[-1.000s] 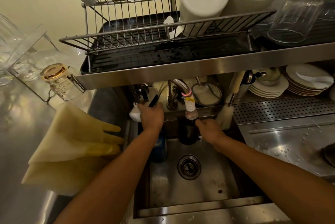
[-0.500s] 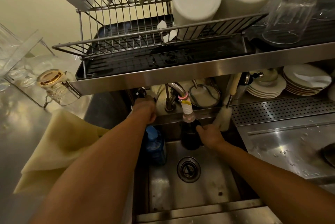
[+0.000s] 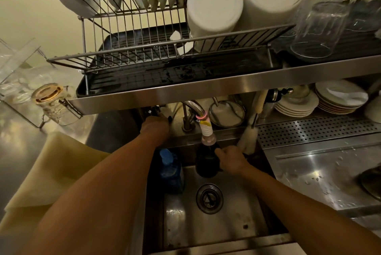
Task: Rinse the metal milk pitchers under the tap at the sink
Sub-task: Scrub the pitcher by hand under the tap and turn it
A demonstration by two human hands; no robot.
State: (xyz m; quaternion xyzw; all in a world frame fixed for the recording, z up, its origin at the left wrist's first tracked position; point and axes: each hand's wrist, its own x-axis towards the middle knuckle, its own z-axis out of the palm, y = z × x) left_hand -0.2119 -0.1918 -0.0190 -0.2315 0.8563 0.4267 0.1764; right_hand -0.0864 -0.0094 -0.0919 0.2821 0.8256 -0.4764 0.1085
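The right hand (image 3: 231, 158) grips a dark milk pitcher (image 3: 206, 162) upright inside the sink (image 3: 216, 223) — directly below the tap (image 3: 207, 131) nozzle, above the drain (image 3: 209, 198). The left hand (image 3: 155, 127) reaches to the fittings behind the sink rim under the shelf (image 3: 206, 87); its fingers are hidden, so its grasp cannot be told. A blue bottle (image 3: 171, 172) stands at the basin's left wall.
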